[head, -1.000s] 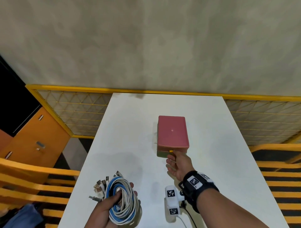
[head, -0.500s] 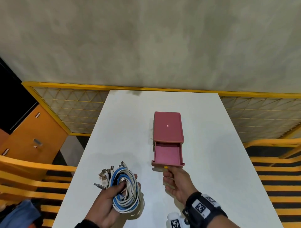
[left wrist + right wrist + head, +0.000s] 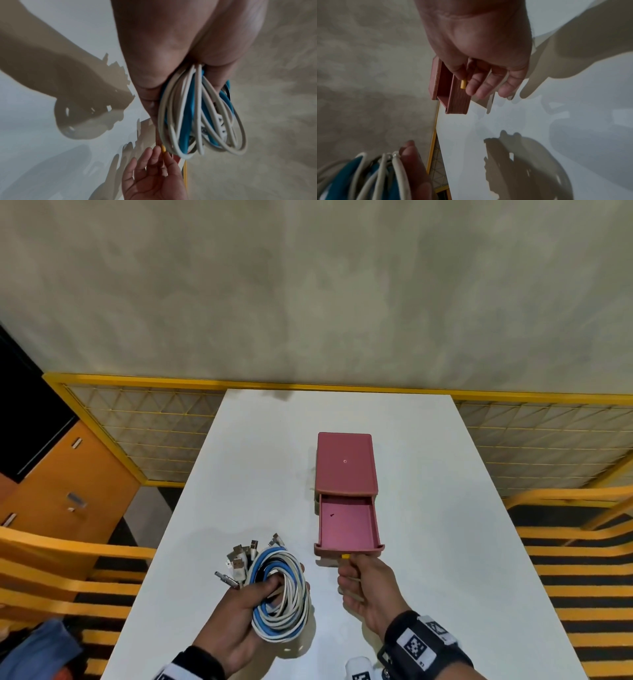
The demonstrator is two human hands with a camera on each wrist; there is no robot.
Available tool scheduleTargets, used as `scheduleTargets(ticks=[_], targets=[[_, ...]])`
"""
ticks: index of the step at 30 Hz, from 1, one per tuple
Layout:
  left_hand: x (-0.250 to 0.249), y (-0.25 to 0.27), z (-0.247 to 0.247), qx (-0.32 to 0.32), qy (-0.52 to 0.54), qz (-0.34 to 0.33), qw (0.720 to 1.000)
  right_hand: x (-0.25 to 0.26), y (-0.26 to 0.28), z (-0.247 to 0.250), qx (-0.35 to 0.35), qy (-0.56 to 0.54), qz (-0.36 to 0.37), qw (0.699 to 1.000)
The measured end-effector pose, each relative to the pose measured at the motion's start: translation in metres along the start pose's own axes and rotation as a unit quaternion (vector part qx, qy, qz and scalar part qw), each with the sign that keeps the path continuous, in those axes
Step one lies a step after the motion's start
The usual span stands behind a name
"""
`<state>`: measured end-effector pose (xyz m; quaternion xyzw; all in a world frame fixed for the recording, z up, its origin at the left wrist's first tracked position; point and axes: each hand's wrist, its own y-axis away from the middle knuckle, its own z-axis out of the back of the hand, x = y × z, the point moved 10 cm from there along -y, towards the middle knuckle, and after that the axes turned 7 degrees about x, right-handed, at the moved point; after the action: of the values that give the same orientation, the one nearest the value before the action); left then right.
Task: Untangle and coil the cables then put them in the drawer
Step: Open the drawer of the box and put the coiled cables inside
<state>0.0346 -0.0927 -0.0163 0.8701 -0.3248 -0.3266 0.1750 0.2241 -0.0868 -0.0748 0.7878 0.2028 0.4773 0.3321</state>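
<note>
A coil of white and blue cables point(image 3: 279, 594) point(image 3: 197, 112) point(image 3: 373, 180) with several plugs sticking out sits in my left hand point(image 3: 246, 611), which grips it above the table's near edge. A pink drawer box point(image 3: 345, 463) stands mid-table. Its drawer point(image 3: 346, 523) point(image 3: 452, 93) is pulled out towards me and holds only a small dark speck. My right hand point(image 3: 359, 577) pinches the drawer's small yellow knob point(image 3: 345, 556) point(image 3: 463, 84) point(image 3: 163, 148) between thumb and forefinger, the other fingers relaxed.
The white table point(image 3: 445, 508) is bare around the box. A yellow mesh fence point(image 3: 137, 433) runs behind and beside it. An orange cabinet point(image 3: 68, 491) stands at the left, yellow-and-black floor stripes point(image 3: 582, 577) at the right.
My right hand has pulled the drawer out by its knob, from closed to fully extended. The cable coil in my left hand has moved slightly right and forward.
</note>
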Motion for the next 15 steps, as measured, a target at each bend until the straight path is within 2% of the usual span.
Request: scheduleTargets(ticks=[6,10,15], targets=[[-0.004,-0.013,0.002,-0.026,-0.063,0.004,0.998,0.002,0.012,-0.002,0.033,0.047,-0.015,0.998],[-0.008,-0.033,-0.018,-0.032,-0.132,0.021,0.991,0.018,0.035,-0.007,0.060,0.130,-0.022,0.989],[-0.004,-0.071,-0.064,0.010,-0.214,0.066,0.974,0.073,0.046,-0.021,0.098,0.176,0.105,0.974]])
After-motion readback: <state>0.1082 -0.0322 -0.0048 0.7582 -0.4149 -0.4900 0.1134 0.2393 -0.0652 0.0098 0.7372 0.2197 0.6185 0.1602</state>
